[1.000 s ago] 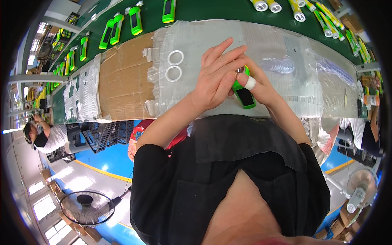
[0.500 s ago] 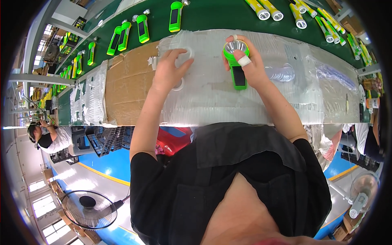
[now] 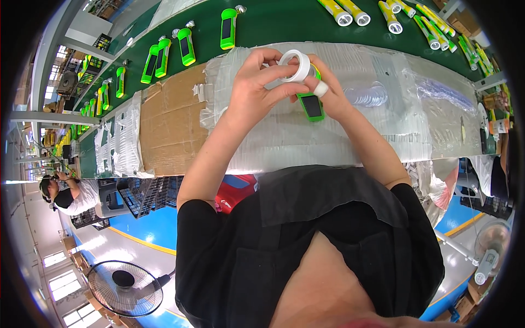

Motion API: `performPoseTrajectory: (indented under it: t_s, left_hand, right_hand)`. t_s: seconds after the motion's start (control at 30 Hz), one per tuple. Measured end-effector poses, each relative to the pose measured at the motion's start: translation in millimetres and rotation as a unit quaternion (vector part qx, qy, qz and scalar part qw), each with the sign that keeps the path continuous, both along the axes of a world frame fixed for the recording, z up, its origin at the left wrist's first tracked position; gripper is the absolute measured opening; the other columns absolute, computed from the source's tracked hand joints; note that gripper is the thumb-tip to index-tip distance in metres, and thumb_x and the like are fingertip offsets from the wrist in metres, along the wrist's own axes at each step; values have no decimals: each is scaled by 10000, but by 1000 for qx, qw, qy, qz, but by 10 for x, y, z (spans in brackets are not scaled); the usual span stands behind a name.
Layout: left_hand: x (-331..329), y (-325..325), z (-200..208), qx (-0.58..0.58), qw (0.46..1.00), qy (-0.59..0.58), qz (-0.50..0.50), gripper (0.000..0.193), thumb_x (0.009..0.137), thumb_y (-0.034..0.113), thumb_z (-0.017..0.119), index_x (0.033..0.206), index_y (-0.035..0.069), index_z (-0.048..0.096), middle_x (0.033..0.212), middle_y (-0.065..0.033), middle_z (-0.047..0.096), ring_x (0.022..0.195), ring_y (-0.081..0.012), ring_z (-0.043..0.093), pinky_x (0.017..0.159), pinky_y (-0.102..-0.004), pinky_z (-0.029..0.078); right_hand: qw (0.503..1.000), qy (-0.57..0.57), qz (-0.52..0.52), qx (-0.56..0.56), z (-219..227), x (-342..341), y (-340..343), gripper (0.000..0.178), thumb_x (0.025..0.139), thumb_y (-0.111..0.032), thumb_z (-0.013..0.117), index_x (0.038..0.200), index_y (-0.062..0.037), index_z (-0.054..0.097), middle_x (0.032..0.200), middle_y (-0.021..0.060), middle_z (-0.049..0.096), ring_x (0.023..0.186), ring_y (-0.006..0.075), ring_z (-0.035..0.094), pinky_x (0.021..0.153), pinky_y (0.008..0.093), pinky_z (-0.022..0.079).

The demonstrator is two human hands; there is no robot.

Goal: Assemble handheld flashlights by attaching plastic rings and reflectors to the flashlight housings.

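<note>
My left hand point(image 3: 252, 87) is closed on a white plastic ring point(image 3: 304, 66), pinched between thumb and fingers. It holds the ring over the head end of a green flashlight point(image 3: 311, 106), which has a dark rectangular panel on its body. Whether ring and head touch, I cannot tell. My right hand point(image 3: 331, 94) grips the flashlight near its head, with white tape wrapped round the thumb. Ring and fingers cover most of the flashlight's head. Beside my right wrist lies a stack of clear round lenses point(image 3: 372, 96) on the plastic-covered bench.
Several green flashlights point(image 3: 228, 30) with detached reflectors lie on the green belt point(image 3: 273, 24) at the far left. Yellow flashlights point(image 3: 391, 19) lie at the far right. Cardboard point(image 3: 172, 115) covers the bench to the left. A co-worker point(image 3: 76, 194) sits far left, near a fan point(image 3: 124, 287).
My left hand has taken up the white ring from the bench and moved right to the flashlight's head. The right hand still holds the flashlight, shifted slightly left. Flashlights along the belt appear farther left.
</note>
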State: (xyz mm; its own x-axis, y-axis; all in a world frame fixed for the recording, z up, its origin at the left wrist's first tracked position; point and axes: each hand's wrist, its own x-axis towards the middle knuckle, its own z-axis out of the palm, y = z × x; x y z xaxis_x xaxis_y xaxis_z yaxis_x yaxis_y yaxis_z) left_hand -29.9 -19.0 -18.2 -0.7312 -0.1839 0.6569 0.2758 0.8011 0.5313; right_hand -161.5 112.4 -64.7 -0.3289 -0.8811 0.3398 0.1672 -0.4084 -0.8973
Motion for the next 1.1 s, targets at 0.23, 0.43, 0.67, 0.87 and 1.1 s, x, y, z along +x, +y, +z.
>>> performPoseTrajectory:
  t_s: [0.23,0.43,0.67,0.87,1.1]
  left_hand:
    - [-71,70,52,-23,999,-19,-34,418,653,222,864,1030,117,715,1028,-85,558,891,-245,584,701,-343,511]
    - [-233,238,71,-21,997,-44,-64,464,672,249,860,1036,106,612,1009,-109,623,907,-300,615,729,-366,510]
    - [-296,378,19,36,994,-76,-68,393,714,211,852,988,88,599,985,-26,687,840,-196,643,702,-301,497]
    - [-329,376,-2,2,998,-42,-41,374,725,205,841,981,83,597,993,-4,693,842,-188,655,688,-300,502]
    - [-335,414,-18,3,999,-22,-41,354,724,197,839,974,93,611,966,4,700,831,-178,653,674,-295,495]
  right_hand:
    - [954,273,-123,-10,245,-285,252,427,850,-208,743,1215,-51,583,1168,59,633,1088,181,598,968,334,479]
    - [860,506,-67,-7,808,-695,436,445,737,-136,781,1140,-50,611,936,60,590,841,213,576,749,323,482]
    - [740,642,86,183,1271,-632,346,326,763,-200,746,989,-7,612,840,73,524,791,211,551,673,323,459]
    - [752,634,56,172,1291,-578,317,338,736,-158,761,994,-23,589,832,55,514,709,199,509,629,326,438]
    - [722,671,50,162,1351,-544,373,375,735,-187,770,1018,-32,580,839,67,518,729,227,534,639,338,451]
